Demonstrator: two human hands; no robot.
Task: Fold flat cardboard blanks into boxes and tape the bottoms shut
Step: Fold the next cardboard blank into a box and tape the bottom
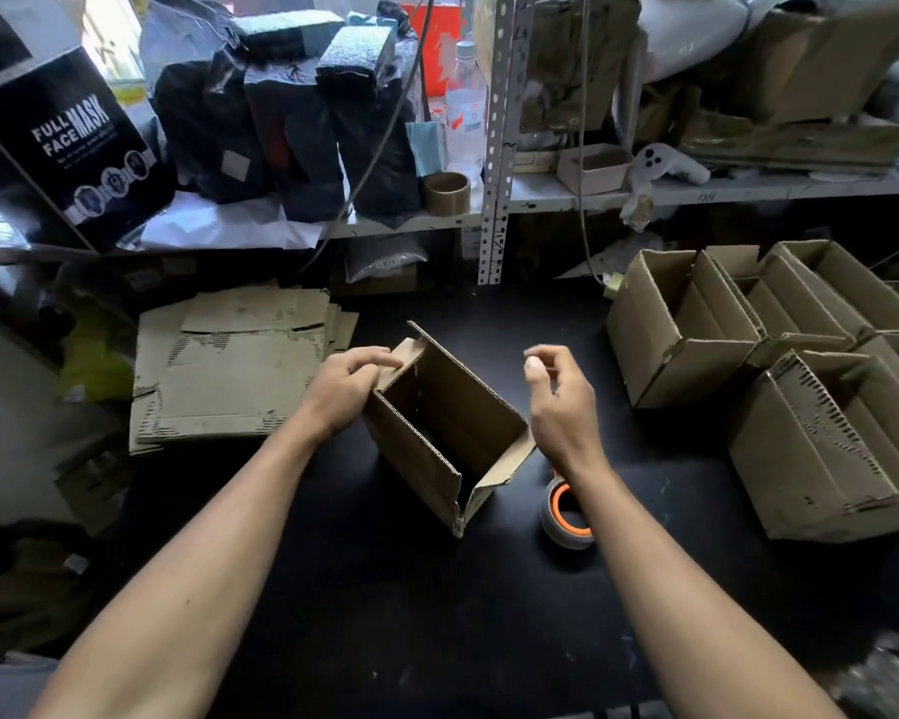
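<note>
A half-formed cardboard box (437, 433) stands tilted on the black table (411, 589), its open top facing me and its flaps loose. My left hand (346, 384) grips the box's far-left corner flap, fingers curled over the edge. My right hand (559, 394) hovers just to the right of the box, fingers loosely curled, holding nothing and not touching the cardboard. A roll of tape with an orange core (567, 516) lies on the table under my right wrist, partly hidden by the forearm. A stack of flat cardboard blanks (229, 371) lies to the left.
Several folded boxes (800, 365) crowd the table's right side. A metal shelf (489, 199) at the back carries black packages, a "Full Face Mask" box (74, 137), a brown tape roll (446, 192) and a water bottle (465, 106). A cable hangs down by the shelf post.
</note>
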